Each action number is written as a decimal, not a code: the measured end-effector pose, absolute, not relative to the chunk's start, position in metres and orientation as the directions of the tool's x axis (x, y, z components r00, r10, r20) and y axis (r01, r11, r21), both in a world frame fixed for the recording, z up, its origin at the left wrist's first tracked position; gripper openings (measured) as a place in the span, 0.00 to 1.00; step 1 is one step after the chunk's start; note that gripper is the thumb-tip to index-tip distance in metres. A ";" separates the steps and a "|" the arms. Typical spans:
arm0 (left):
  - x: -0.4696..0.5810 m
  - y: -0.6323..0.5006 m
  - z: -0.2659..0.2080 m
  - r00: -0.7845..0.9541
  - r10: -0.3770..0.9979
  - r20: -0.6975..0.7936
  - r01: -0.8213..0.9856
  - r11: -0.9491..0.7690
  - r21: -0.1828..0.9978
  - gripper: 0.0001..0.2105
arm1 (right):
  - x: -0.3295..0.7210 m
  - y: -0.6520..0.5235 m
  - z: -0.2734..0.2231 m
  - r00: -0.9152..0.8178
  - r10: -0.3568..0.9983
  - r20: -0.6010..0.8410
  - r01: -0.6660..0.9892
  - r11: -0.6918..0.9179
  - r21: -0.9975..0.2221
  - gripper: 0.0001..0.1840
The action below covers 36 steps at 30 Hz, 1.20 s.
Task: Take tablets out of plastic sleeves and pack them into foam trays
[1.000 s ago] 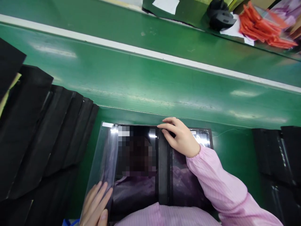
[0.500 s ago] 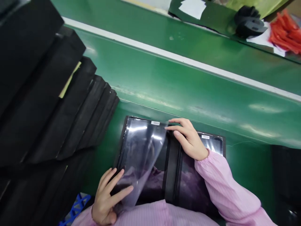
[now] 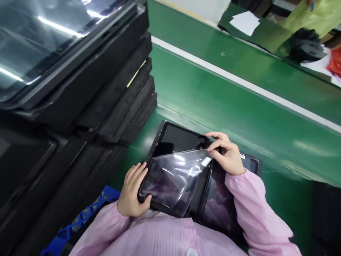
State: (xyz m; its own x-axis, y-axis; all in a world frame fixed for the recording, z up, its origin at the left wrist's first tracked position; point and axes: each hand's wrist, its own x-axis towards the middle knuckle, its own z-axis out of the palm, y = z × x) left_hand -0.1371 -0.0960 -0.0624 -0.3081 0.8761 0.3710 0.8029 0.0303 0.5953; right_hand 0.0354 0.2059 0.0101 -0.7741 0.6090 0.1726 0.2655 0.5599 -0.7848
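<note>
In front of me a black tablet-like screen (image 3: pixel 181 134) lies in the left half of a black foam tray (image 3: pixel 161 128). My right hand (image 3: pixel 226 153) pinches the upper right corner of a clear protective film (image 3: pixel 173 174), which is partly lifted and creased over the screen; a small white label is on it. Fingers spread, my left hand (image 3: pixel 134 193) rests at the screen's lower left edge, with the thumb over its corner. Beside it, a second screen (image 3: pixel 220 209) lies in the tray's right half, partly covered by my right forearm.
Black foam trays (image 3: pixel 114 99) are stacked high on the left, with a glossy screen (image 3: pixel 53 42) on top. A blue plastic crate (image 3: pixel 85 220) is at lower left. Across the green bench (image 3: pixel 239 117) runs a white strip; white paper (image 3: pixel 244 23) and a black object (image 3: pixel 306 46) lie beyond.
The film's top edge has come away from the screen and been drawn down toward me by my right hand. My left hand has moved onto the screen's edge. The view has swung left.
</note>
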 end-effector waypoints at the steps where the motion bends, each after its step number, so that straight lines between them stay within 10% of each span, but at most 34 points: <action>1: -0.136 -0.096 -0.062 -0.330 0.874 0.357 0.802 0.060 0.594 0.37 | 0.038 0.208 0.011 -0.776 0.610 0.161 0.247 0.529 -0.812 0.08; 11: -0.136 -0.099 -0.063 -0.384 0.881 0.277 0.805 0.173 0.568 0.35 | 0.041 0.217 0.004 -0.734 0.669 0.115 0.212 0.386 -0.898 0.02; 18: -0.118 -0.087 -0.043 -0.441 0.843 0.307 0.856 0.292 0.427 0.34 | 0.083 0.230 0.014 -0.674 0.715 0.186 0.488 0.621 -0.614 0.21; 23: -0.083 -0.059 -0.011 -0.065 0.953 0.295 0.968 -0.011 0.249 0.23 | 0.159 0.236 0.004 -0.517 0.825 0.229 0.629 0.547 -0.552 0.21; 27: -0.053 -0.036 -0.009 0.306 0.928 0.212 0.871 -0.363 0.332 0.25 | 0.195 0.225 -0.025 -0.450 0.858 0.247 0.627 0.501 -0.597 0.20; 32: -0.027 -0.023 -0.014 0.443 0.883 0.158 0.777 -0.466 0.423 0.35 | 0.202 0.220 -0.047 -0.395 0.873 0.287 0.556 0.475 -0.682 0.21; 36: -0.020 -0.020 -0.017 0.444 0.873 0.200 0.771 -0.486 0.412 0.26 | 0.201 0.221 -0.051 -0.356 0.881 0.313 0.509 0.463 -0.726 0.20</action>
